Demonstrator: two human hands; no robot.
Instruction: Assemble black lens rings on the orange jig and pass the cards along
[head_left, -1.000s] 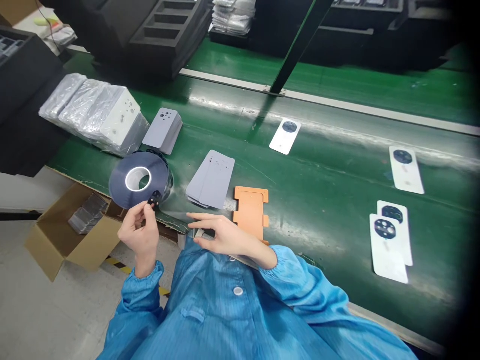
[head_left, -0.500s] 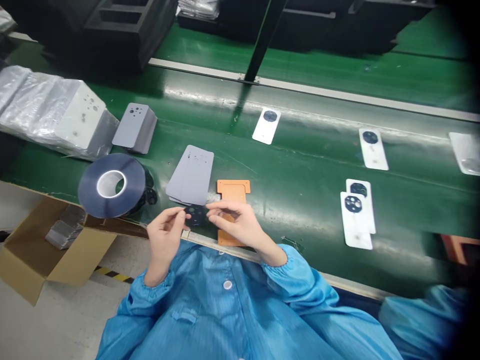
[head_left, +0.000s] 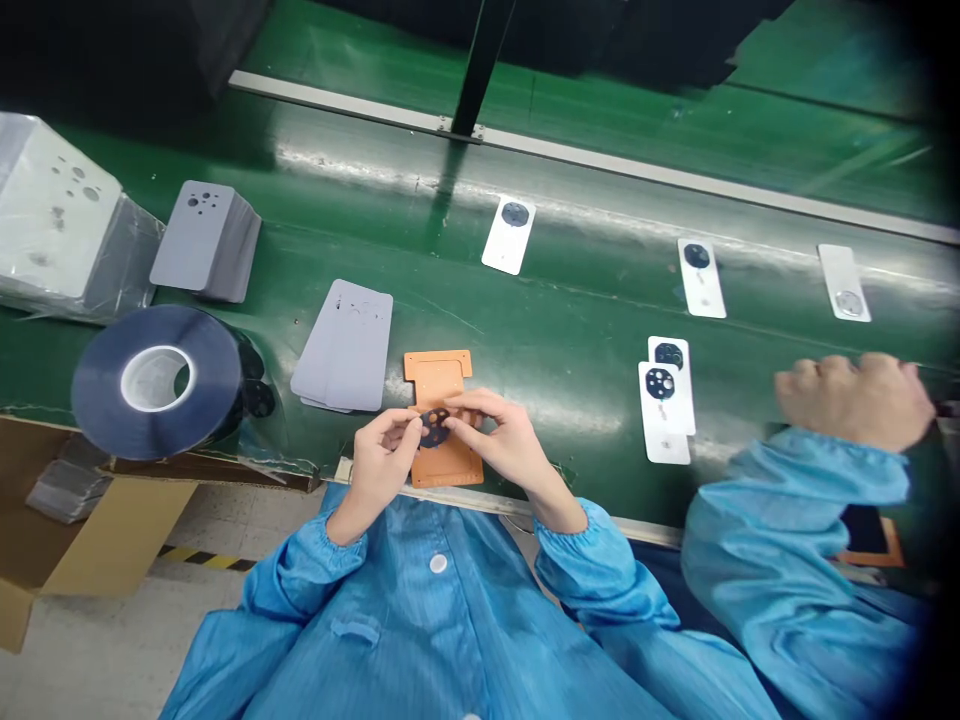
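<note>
My left hand [head_left: 381, 462] and my right hand [head_left: 501, 440] both pinch a small dark round film piece with holes [head_left: 434, 428], held just above an orange jig plate [head_left: 442, 415] at the near edge of the green conveyor belt [head_left: 570, 330]. Left of the jig lies a small stack of grey back covers [head_left: 345, 345]. A big roll of dark blue film [head_left: 157, 382] stands further left at the belt's edge.
Several white covers with dark camera rings lie on the belt, the nearest pair [head_left: 664, 400] to my right. A co-worker's closed hand [head_left: 855, 400] and blue sleeve [head_left: 787, 540] sit at the right. More grey covers [head_left: 204, 240], a wrapped bundle [head_left: 52, 220] and a cardboard box [head_left: 67, 530] are at the left.
My left hand carried the dark film piece from beside the roll over to the orange jig, and my right hand has joined it. A co-worker's hand and sleeve have come into view at the right.
</note>
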